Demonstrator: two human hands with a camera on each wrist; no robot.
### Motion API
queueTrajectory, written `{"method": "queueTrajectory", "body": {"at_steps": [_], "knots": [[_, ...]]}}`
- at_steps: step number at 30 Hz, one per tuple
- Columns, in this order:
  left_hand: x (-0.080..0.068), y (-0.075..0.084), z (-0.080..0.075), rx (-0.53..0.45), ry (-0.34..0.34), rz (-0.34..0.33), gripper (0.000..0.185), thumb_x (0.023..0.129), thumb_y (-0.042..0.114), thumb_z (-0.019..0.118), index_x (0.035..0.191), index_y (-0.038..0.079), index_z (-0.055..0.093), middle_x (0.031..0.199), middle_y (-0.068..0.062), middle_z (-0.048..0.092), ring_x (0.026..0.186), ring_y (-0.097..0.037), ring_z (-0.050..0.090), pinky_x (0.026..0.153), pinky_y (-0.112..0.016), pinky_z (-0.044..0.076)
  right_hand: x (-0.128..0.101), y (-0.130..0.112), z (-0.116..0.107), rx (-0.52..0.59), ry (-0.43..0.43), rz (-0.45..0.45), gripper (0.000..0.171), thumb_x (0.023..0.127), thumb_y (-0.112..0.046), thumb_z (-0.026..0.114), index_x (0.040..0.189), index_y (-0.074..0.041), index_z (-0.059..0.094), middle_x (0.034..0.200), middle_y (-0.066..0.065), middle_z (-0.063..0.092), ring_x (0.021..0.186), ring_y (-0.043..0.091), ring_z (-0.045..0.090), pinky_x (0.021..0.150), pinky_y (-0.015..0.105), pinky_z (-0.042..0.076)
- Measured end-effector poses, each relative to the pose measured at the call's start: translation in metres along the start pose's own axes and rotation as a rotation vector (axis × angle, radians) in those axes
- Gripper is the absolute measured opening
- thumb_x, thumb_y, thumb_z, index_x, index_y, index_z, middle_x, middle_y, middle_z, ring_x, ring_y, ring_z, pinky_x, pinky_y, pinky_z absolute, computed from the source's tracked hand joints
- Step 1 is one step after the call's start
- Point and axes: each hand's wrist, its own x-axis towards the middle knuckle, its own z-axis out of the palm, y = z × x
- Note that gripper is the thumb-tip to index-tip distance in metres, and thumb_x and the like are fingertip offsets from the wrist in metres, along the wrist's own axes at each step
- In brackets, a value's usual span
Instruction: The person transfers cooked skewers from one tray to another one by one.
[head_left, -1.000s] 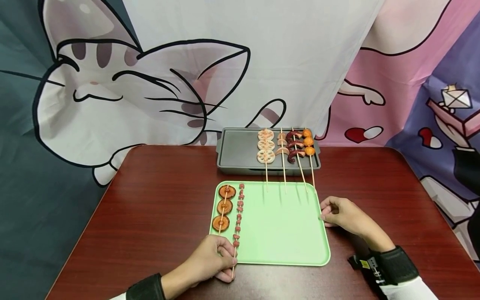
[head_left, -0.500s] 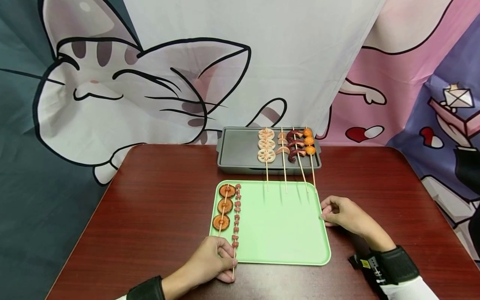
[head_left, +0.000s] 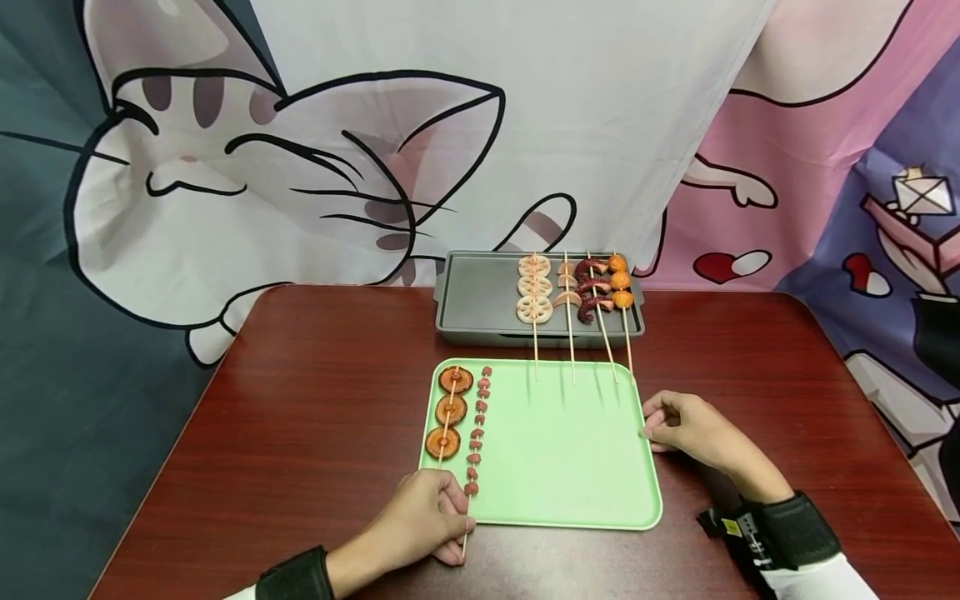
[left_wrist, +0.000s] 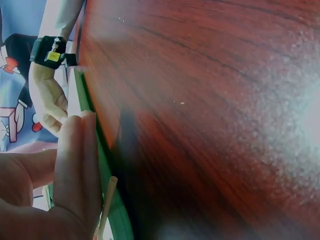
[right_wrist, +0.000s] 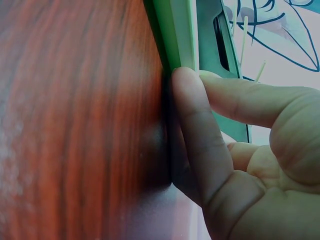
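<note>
At the near left corner of the green tray [head_left: 570, 467], my left hand [head_left: 429, 512] pinches the stick end of a skewer of small reddish meat pieces [head_left: 476, 445]. The meat lies over the tray's left part, beside a skewer of three round brown mushroom-like slices [head_left: 450, 410]. In the left wrist view the blunt tip of a stick [left_wrist: 110, 187] pokes out past the fingers near the tray's rim. My right hand [head_left: 693, 429] grips the tray's right rim between thumb and fingers; the right wrist view shows the fingertips [right_wrist: 189, 82] on the edge.
Behind the green tray stands a grey metal tray [head_left: 480, 300]. Across its right half lie skewers of lotus root slices [head_left: 534, 287], pale curved slices [head_left: 567, 297], dark red octopus-like pieces [head_left: 595, 287] and orange balls [head_left: 621, 281], sticks overhanging toward me. A printed cloth hangs behind the brown table [head_left: 315, 383].
The far end of the meat skewer swung left toward the mushroom-like slices, then back to the right. Both hands keep their places and holds.
</note>
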Motion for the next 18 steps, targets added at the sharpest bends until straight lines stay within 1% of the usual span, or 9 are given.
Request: {"method": "queueTrajectory", "body": {"at_steps": [6, 9, 11, 14, 18], "knots": [[0.002, 0.001, 0.000, 0.102, 0.008, 0.029, 0.019, 0.084, -0.003, 0.076, 0.077, 0.001, 0.059, 0.058, -0.009, 0.067, 0.048, -0.018, 0.069, 0.047, -0.035, 0.061, -0.001, 0.000, 0.000, -0.003, -0.004, -0.010, 0.025, 0.095, -0.001, 0.067, 0.113, 0.014, 0.059, 0.091, 0.013, 0.065, 0.078, 0.009, 0.066, 0.069, 0.026, 0.062], [0.003, 0.001, 0.000, 0.130, 0.003, 0.038, 0.020, 0.086, -0.001, 0.076, 0.075, 0.002, 0.059, 0.057, -0.008, 0.067, 0.047, -0.018, 0.069, 0.046, -0.035, 0.060, -0.001, 0.000, 0.000, 0.006, -0.009, -0.016, 0.025, 0.095, 0.000, 0.066, 0.114, 0.015, 0.059, 0.091, 0.014, 0.066, 0.078, 0.009, 0.067, 0.070, 0.026, 0.063], [0.004, 0.001, 0.000, 0.137, -0.002, 0.040, 0.021, 0.086, -0.001, 0.076, 0.074, 0.002, 0.059, 0.057, -0.008, 0.067, 0.047, -0.018, 0.069, 0.046, -0.035, 0.060, -0.001, 0.000, 0.000, 0.010, -0.010, -0.016, 0.025, 0.095, 0.000, 0.066, 0.114, 0.015, 0.059, 0.091, 0.014, 0.066, 0.078, 0.009, 0.067, 0.070, 0.026, 0.063], [0.004, 0.004, -0.001, 0.117, -0.016, 0.034, 0.021, 0.088, 0.002, 0.076, 0.075, 0.002, 0.059, 0.058, -0.009, 0.067, 0.047, -0.019, 0.070, 0.046, -0.036, 0.060, 0.000, 0.000, 0.000, 0.007, -0.010, -0.016, 0.025, 0.095, 0.001, 0.066, 0.114, 0.015, 0.059, 0.091, 0.014, 0.066, 0.078, 0.009, 0.067, 0.070, 0.026, 0.063], [0.005, 0.013, -0.006, 0.090, -0.013, 0.037, 0.023, 0.093, 0.009, 0.075, 0.079, 0.001, 0.059, 0.058, -0.010, 0.068, 0.047, -0.021, 0.070, 0.046, -0.037, 0.061, 0.000, -0.001, -0.001, 0.000, -0.011, -0.012, 0.025, 0.095, 0.001, 0.067, 0.114, 0.015, 0.059, 0.091, 0.013, 0.066, 0.077, 0.009, 0.067, 0.069, 0.026, 0.062]]}}
